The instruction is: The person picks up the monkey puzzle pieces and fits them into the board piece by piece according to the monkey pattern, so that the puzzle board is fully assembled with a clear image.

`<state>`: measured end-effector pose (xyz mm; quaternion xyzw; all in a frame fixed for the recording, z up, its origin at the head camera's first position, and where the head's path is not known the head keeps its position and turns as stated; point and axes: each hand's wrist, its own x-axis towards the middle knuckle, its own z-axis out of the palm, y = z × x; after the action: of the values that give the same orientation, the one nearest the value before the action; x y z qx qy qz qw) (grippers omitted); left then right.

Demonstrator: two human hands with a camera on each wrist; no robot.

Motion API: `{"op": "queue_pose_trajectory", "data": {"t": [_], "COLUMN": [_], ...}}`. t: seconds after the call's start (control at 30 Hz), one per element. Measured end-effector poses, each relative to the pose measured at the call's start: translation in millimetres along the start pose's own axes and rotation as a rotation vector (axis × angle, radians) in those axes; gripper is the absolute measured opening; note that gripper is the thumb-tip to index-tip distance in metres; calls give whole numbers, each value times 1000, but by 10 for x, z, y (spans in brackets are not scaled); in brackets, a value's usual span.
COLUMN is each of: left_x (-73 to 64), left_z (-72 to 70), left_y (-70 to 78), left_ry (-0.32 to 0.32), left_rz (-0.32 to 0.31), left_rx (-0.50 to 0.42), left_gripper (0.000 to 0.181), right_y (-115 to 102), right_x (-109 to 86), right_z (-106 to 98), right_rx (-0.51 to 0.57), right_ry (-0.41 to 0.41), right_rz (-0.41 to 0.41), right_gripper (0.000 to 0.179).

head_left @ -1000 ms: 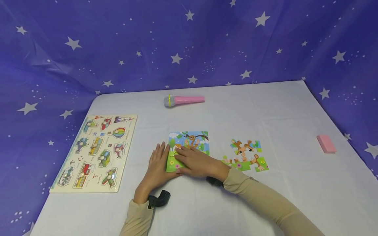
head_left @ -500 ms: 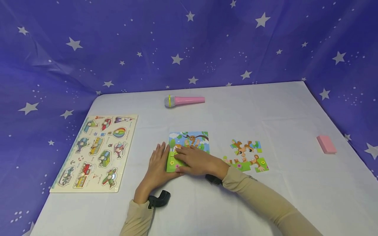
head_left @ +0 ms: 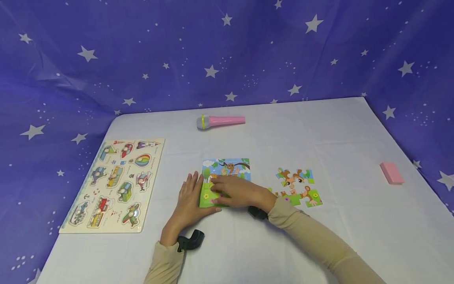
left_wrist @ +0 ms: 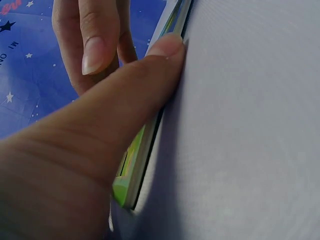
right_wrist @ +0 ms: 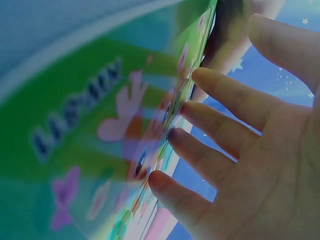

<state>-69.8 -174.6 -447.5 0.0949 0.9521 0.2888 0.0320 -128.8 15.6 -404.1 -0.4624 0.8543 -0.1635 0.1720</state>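
Note:
A small jigsaw puzzle (head_left: 244, 162) in a tray, with a monkey on a branch, lies on the white table. My left hand (head_left: 189, 199) rests along its left side with straight fingers. In the left wrist view the left thumb (left_wrist: 155, 70) lies against the puzzle's front edge (left_wrist: 136, 172). My right hand (head_left: 241, 192) reaches over the puzzle from the right and covers part of its middle. In the right wrist view its spread fingertips (right_wrist: 162, 184) touch the picture surface (right_wrist: 135, 125). Several interlocked loose jigsaw pieces (head_left: 294, 184) lie right of the puzzle.
A peg puzzle board (head_left: 110, 189) with vehicle pictures lies on the left of the table. A pink toy microphone (head_left: 225, 120) lies behind the jigsaw, and a pink block (head_left: 391, 172) sits near the right edge. A purple star-patterned cloth (head_left: 184, 51) hangs behind.
My right hand has shifted slightly on the puzzle and its thumb has risen from the front edge, uncovering a bit more of the picture's lower part. My left hand stays in place.

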Motion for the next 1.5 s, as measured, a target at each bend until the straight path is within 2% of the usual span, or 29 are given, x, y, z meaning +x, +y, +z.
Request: {"op": "queue_pose_trajectory", "data": {"t": [0.13,0.33,0.5,0.6,0.7,0.9,1.03,1.27,1.5], "left_x": [-4,-1,5,5,6,-4,-11,-14,-8], "left_z": [-8,-4,0,-1,2,1,4,3,9], "left_y": [0,-2,10,22,23,14,9,6,0], "left_ry": [-1,-3,0,-2,-4,14,12,24,17], "left_rz": [2,2,-1,-3,-9,-2,-5,-1,-9], "left_rx": [-1,1,10,5,3,3,0,9,3], "left_gripper": [109,109,110,111,111,111,111,111,111], "right_y": [-9,22,122,247,413,766,946,1127,1141], "right_x": [-7,-17,-90,-198,-356,-736,-965,-1228,-1308], "right_z": [12,14,-40,-94,-161,-276,-316,-314,-294], "right_rx": [-2,15,21,26,39,62,97,135,135], "right_ry": [8,73,120,156,188,264,284,293,272], "right_rz": [3,-22,17,45,109,288,372,415,401], "right_gripper": [49,40,39,38,37,41,40,39,43]}}
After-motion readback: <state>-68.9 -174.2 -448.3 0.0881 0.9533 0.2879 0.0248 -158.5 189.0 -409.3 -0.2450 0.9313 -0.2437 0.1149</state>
